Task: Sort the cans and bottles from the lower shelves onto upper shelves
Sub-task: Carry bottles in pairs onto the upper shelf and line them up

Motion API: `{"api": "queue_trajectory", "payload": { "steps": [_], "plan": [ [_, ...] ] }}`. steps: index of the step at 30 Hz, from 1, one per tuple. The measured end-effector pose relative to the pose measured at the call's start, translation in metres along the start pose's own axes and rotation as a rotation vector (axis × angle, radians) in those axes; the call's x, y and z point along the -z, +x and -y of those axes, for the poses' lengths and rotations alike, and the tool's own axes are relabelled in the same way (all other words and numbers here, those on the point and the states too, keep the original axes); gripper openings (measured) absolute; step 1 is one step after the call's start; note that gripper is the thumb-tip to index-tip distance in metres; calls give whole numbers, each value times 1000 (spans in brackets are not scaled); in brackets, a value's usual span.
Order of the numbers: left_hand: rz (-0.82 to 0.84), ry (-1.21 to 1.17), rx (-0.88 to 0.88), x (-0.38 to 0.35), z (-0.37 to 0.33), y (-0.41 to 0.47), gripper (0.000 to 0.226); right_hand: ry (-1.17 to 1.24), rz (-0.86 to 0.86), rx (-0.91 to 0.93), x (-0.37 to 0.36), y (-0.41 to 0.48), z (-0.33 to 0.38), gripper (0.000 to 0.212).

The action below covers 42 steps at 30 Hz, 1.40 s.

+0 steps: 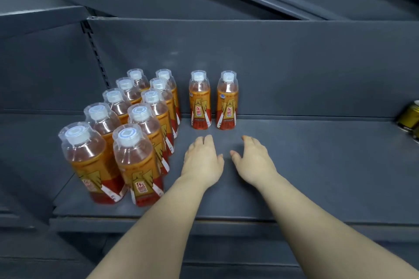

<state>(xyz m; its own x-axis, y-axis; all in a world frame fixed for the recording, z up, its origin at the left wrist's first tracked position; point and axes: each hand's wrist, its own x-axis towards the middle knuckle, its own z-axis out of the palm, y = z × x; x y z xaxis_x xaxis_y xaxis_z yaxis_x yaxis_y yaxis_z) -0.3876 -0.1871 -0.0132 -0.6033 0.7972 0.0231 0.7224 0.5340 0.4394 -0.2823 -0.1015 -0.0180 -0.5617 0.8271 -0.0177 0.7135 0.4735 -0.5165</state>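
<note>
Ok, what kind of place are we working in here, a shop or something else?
Probably a shop aisle or stockroom, though I can't tell which. The dark grey metal shelf has a slotted upright behind it, identical orange drink bottles stand in neat rows, and a can shows at the right edge.

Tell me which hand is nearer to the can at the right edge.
Right. The right hand lies left of the can; the left hand lies even farther left.

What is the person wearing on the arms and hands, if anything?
Nothing. The left hand and right hand are ungloved, with no ring, watch or bracelet visible. Both forearms are uncovered to the picture's lower edge; no sleeve shows.
</note>
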Motion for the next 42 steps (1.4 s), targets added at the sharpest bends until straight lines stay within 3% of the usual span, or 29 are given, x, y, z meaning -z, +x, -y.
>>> {"api": "queue_trajectory", "payload": {
  "steps": [11, 21, 32, 42],
  "plan": [
    [64, 76, -228, 10, 30, -98, 64, -82, 5, -32, -10, -115, 23, 65],
    [36, 74, -264, 30, 53, -164, 62, -150, 18, 19, -8, -191, 46, 65],
    [-88, 141, -113, 50, 94, -222, 51, -217, 115, 192, -27, -226, 69, 69],
    [-87, 210, 125, 69, 170, -277, 48, -205, 278, 437, -78, -259, 129, 65]
  ]
}}
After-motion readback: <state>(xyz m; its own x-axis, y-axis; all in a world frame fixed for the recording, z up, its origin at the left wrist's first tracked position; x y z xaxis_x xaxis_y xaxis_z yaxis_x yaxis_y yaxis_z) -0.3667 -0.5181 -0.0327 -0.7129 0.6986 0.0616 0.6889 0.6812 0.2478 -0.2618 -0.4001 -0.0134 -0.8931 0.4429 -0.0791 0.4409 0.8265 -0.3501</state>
